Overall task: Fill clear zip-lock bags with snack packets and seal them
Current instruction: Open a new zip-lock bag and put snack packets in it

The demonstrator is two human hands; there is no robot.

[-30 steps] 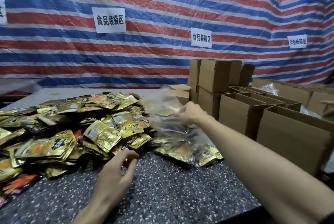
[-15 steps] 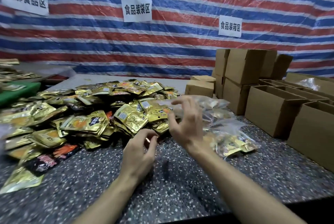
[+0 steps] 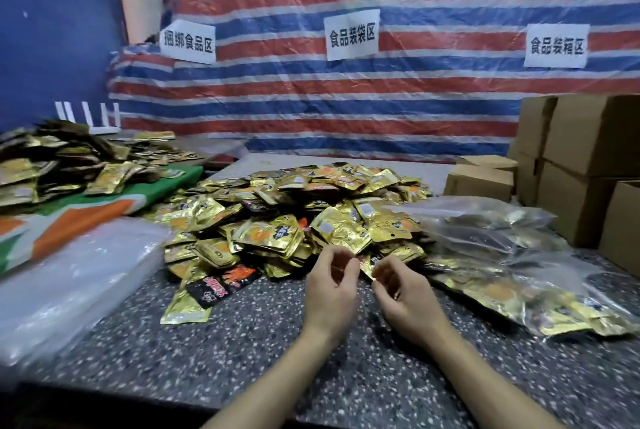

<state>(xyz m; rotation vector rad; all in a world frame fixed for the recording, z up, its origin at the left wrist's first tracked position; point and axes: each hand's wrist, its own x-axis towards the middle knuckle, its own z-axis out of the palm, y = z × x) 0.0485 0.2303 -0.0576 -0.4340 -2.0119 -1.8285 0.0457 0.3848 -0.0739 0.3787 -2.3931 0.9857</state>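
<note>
Hands hover half-curled, left hand beside right hand, by snack packets (grip unclear)

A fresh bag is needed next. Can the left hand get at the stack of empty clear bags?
Probably yes: the stack of empty clear bags lies uncovered on the left hand's own side, with only flat packets on the counter between.

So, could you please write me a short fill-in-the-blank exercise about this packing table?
The pile of loose snack packets is mostly ____ in colour.
The filled clear bags lie to the ____ of that pile.
The striped tarp carries ____ white signs.
Missing words: gold; right; three.
</note>
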